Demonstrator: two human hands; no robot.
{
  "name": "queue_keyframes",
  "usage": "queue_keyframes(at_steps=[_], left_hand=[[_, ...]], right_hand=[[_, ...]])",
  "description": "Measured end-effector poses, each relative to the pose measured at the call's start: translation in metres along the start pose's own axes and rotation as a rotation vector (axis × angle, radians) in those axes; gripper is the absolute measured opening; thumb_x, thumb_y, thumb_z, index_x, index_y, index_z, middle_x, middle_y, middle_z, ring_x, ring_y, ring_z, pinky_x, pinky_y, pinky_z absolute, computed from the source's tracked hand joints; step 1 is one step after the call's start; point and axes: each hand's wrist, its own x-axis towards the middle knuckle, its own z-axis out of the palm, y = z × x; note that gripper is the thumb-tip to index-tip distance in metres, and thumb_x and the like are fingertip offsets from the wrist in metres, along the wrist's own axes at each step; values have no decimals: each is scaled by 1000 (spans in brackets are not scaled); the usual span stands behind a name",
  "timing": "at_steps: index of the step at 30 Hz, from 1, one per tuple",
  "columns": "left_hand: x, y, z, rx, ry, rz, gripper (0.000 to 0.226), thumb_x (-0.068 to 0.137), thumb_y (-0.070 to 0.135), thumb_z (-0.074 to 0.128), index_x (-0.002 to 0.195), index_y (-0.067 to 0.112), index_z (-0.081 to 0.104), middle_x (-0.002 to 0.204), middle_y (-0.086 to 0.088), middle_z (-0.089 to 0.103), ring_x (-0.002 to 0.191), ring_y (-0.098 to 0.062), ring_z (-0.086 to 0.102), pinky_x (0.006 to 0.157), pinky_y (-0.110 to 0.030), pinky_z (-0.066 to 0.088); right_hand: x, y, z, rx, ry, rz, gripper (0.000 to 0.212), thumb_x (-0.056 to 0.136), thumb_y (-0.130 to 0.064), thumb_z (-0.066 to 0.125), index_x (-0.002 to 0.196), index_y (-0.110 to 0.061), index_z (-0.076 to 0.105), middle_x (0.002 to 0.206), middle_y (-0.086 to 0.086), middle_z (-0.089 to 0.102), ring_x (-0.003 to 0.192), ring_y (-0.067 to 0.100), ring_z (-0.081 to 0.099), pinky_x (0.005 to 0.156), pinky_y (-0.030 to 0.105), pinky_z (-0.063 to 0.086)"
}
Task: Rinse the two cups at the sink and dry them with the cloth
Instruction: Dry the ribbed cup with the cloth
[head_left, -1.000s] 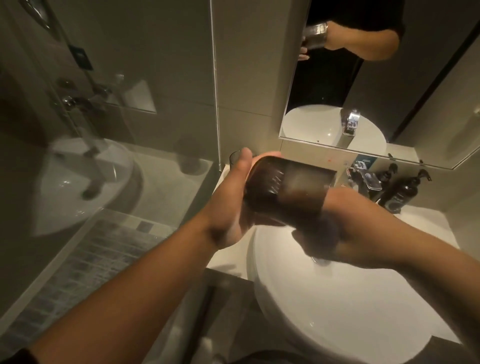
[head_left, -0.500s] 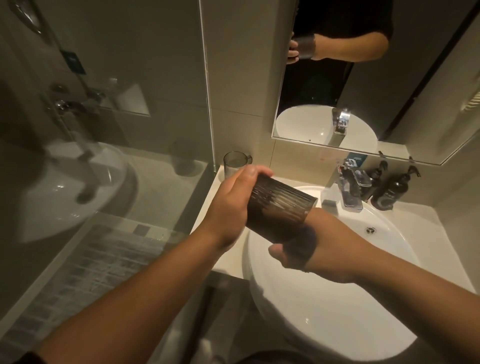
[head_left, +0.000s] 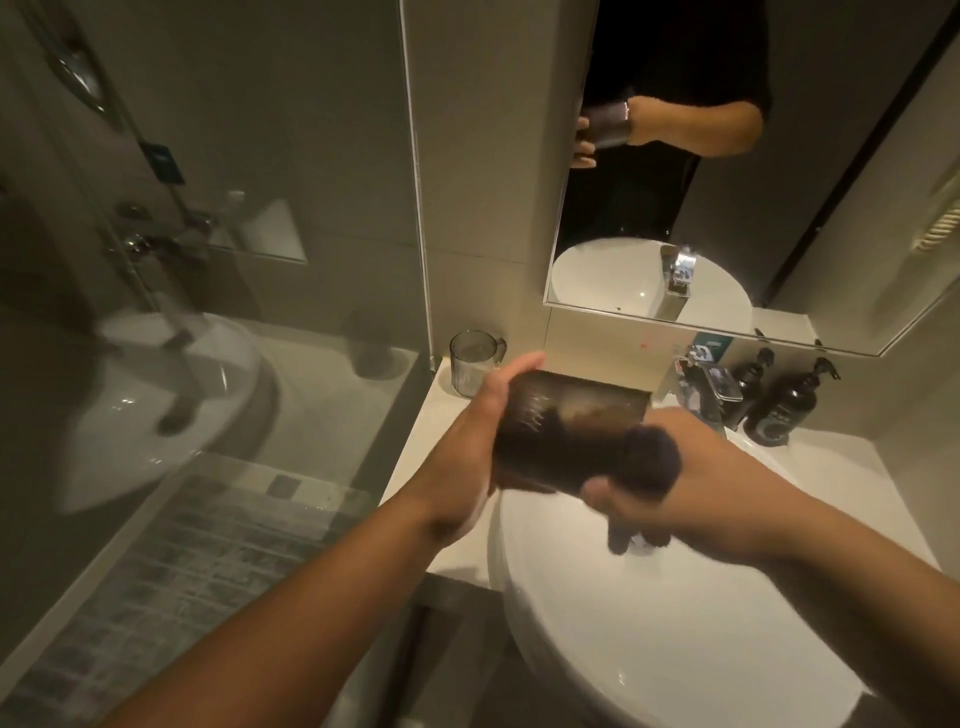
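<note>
A dark ribbed cup (head_left: 566, 426) lies on its side in the air above the left rim of the white sink basin (head_left: 649, 639). My left hand (head_left: 467, 447) grips its base end, thumb on top. My right hand (head_left: 691, 488) holds a dark cloth (head_left: 652, 460) bunched at the cup's open end; how far the cloth goes inside is blurred. A second cup, clear glass with a handle (head_left: 471, 364), stands upright on the counter's back left corner, apart from both hands.
The chrome tap (head_left: 698, 389) rises behind the basin, with two dark pump bottles (head_left: 779, 410) to its right. A mirror (head_left: 727, 182) hangs above. A glass shower screen (head_left: 208, 260) closes off the left side next to the counter edge.
The cup has tipped flatter and turned in my left hand. My right hand with the cloth has shifted slightly right at the cup's mouth. The view has moved a little.
</note>
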Motion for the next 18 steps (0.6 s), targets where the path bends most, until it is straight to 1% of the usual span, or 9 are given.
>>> queue_keyframes(at_steps=[2, 4, 6, 8, 9, 11, 13, 15, 18], left_hand=[[3, 9, -3, -155, -76, -276, 66, 78, 82, 36, 119, 45, 71, 126, 0, 73, 117, -29, 68, 84, -56, 60], [6, 13, -4, -151, -85, -349, 72, 75, 83, 41, 113, 34, 76, 113, -3, 77, 106, -23, 72, 75, -47, 61], [5, 11, 0, -68, -43, -325, 61, 77, 78, 46, 97, 31, 79, 91, 1, 77, 82, -15, 73, 62, -34, 58], [5, 6, 5, 7, 10, -246, 46, 81, 69, 48, 85, 32, 76, 81, 5, 73, 74, -12, 68, 59, -28, 53], [5, 3, 6, 35, 35, -191, 41, 84, 65, 48, 84, 33, 75, 80, 7, 71, 75, -11, 66, 60, -28, 52], [7, -1, 7, 82, 62, -87, 35, 89, 57, 47, 86, 33, 73, 83, 8, 70, 83, -14, 64, 71, -33, 53], [6, -4, 5, 122, 68, -17, 31, 91, 52, 46, 87, 36, 73, 93, 4, 70, 93, -22, 64, 82, -45, 54], [4, -5, 3, 183, 70, 48, 31, 89, 55, 45, 88, 40, 72, 100, -1, 70, 99, -26, 65, 89, -50, 54], [2, -4, 2, 254, 71, 127, 34, 88, 59, 41, 91, 43, 70, 102, 0, 71, 101, -26, 67, 90, -45, 56]], right_hand=[[2, 3, -3, -637, -137, -176, 11, 77, -28, 63, 82, -32, 54, 76, -12, 58, 67, 9, 55, 55, 12, 36], [3, 4, 6, -865, -323, -181, 6, 76, -23, 64, 81, -26, 63, 80, -2, 61, 69, 17, 57, 55, 18, 29], [3, 9, 14, -953, -391, -167, 13, 66, -26, 62, 74, -20, 70, 78, 5, 65, 68, 25, 60, 53, 21, 25], [4, 10, 15, -961, -351, -184, 4, 61, -24, 62, 61, -22, 64, 68, 1, 62, 58, 21, 58, 49, 15, 18], [4, 13, 14, -911, -303, -142, 8, 64, -21, 64, 59, -23, 58, 66, -2, 59, 58, 18, 54, 49, 10, 16], [4, 19, 19, -768, -250, -58, 22, 76, -14, 65, 66, -21, 46, 69, -4, 49, 63, 17, 45, 52, 11, 25], [1, 23, 26, -662, -193, -119, 12, 80, -14, 62, 74, -17, 51, 73, 0, 52, 66, 18, 46, 57, 20, 38], [-3, 22, 35, -585, -44, -202, 11, 78, -16, 65, 88, -14, 60, 82, 3, 60, 74, 16, 49, 62, 16, 44], [-6, 19, 44, -313, 17, 12, 24, 80, -26, 68, 101, -33, 58, 93, 0, 64, 86, 12, 52, 74, 16, 48]])
